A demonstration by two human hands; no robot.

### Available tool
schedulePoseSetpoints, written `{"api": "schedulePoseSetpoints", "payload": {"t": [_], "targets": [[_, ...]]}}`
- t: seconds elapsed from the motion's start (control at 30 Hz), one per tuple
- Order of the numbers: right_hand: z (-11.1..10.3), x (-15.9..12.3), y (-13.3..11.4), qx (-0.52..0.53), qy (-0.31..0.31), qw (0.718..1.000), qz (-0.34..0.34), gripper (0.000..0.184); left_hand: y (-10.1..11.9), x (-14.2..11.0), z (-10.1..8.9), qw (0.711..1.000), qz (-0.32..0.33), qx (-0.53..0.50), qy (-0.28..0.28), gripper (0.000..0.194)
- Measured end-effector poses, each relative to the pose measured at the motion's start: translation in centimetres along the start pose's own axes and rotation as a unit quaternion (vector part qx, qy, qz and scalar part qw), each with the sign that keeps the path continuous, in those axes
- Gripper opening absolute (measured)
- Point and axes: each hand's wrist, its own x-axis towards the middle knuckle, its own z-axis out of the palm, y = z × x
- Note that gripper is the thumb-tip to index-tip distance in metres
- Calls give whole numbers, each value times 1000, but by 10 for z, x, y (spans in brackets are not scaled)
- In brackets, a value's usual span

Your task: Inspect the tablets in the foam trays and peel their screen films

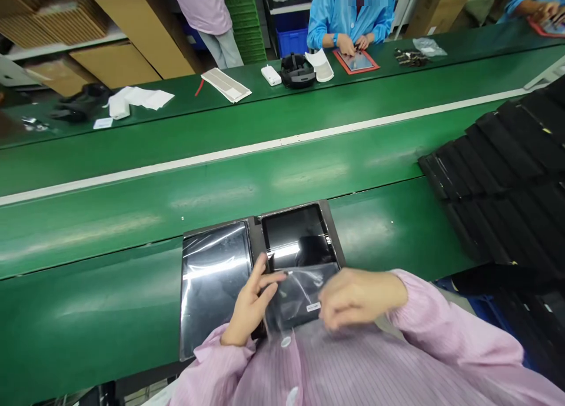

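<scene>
Your pink striped garment (353, 368) lies closest, sleeves reaching up to the green workbench (110, 318). Just beyond its front you have the right-side tablet (293, 232), set in a dark tray (334, 229), with a clear sheet (298, 294) across its lower part; a small white label (313, 306) shows on or under that sheet, cannot tell which. Your left hand (248, 306) has its fingers spread by the sheet's left edge; contact uncertain. Your right hand (353, 297) is blurred, fingers curled, at the sheet's right edge; cannot tell whether it pinches anything. Progress, by judgement: partial. Upper screen reads bare and dark, lower part covered; the sheet lies neither over the whole face nor clear of it, so that much looks unfinished. Just beside, the left-side tablet (216, 282) shows bright streaks, possibly film over its face; neither hand appears to be working on it. Black cases (494, 159) sit stacked well apart at right, condition unreadable.
</scene>
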Motion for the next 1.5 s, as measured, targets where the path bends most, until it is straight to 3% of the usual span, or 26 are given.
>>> {"api": "schedulePoseSetpoints", "payload": {"t": [0.03, 0.1, 0.17, 0.2, 0.27, 0.33, 0.4, 0.47, 0.57, 0.63, 0.7, 0.83, 0.9, 0.97, 1.0, 1.07, 1.17, 1.23, 1.33, 1.4, 1.5], "targets": [[2, -9, -8, 56, -3, 998, -5, 33, 2, 0, -5, 999, 6, 3, -44, 25], [3, -27, -8, 43, 114, 991, 56, 32, 6, -1, -13, 993, 8, -9, -117, 18], [6, -42, 6, -116, 247, 954, 122, 28, 10, 0, -18, 993, -28, -53, -98, 18], [9, -47, 15, -205, 269, 932, 133, 27, 11, 2, -18, 994, -51, -80, -60, 18], [19, -55, 29, -325, 219, 913, 113, 26, 13, 11, -16, 992, -74, -102, 17, 48], [29, -59, 34, -362, 150, 915, 97, 34, 13, 25, -13, 996, -50, -41, 56, 78], [35, -59, 31, -375, 112, 915, 100, 46, 12, 42, -12, 994, 6, 98, 56, 81], [34, -54, 26, -391, 86, 911, 98, 50, 10, 56, -16, 971, 68, 226, 32, 76], [23, -38, 26, -400, 78, 908, 95, 36, 8, 66, -26, 946, 116, 302, -27, 73], [12, -21, 34, -389, 91, 910, 111, 22, 7, 67, -31, 942, 121, 308, -56, 74], [-1, -2, 45, -377, 145, 902, 150, 19, 8, 67, -34, 945, 115, 296, -73, 77], [-27, 24, 61, -292, 373, 840, 263, 24, 10, 73, -35, 963, 92, 242, -69, 80], [-36, 25, 58, -178, 425, 844, 274, 37, 12, 73, -35, 969, 90, 222, -69, 76], [-38, 18, 49, -26, 432, 860, 271, 60, 14, 66, -34, 964, 106, 231, -83, 65], [-36, 14, 44, 39, 431, 855, 285, 70, 14, 58, -32, 956, 123, 249, -99, 59], [-27, 5, 35, 75, 433, 817, 374, 81, 13, 36, -26, 931, 161, 294, -147, 49], [0, 3, 31, -41, 421, 755, 502, 56, 7, -1, -11, 907, 195, 327, -182, 49], [20, 9, 33, -119, 441, 721, 521, 36, 2, -16, -2, 913, 198, 319, -161, 52], [34, 18, 36, -120, 490, 677, 535, 32, -2, -20, 7, 927, 200, 285, -137, 50], [31, 21, 32, -72, 488, 682, 540, 32, -1, -16, 7, 940, 195, 245, -134, 53], [23, 25, 17, 46, 470, 735, 487, 38, 0, -13, -1, 968, 166, 152, -110, 62]]}}
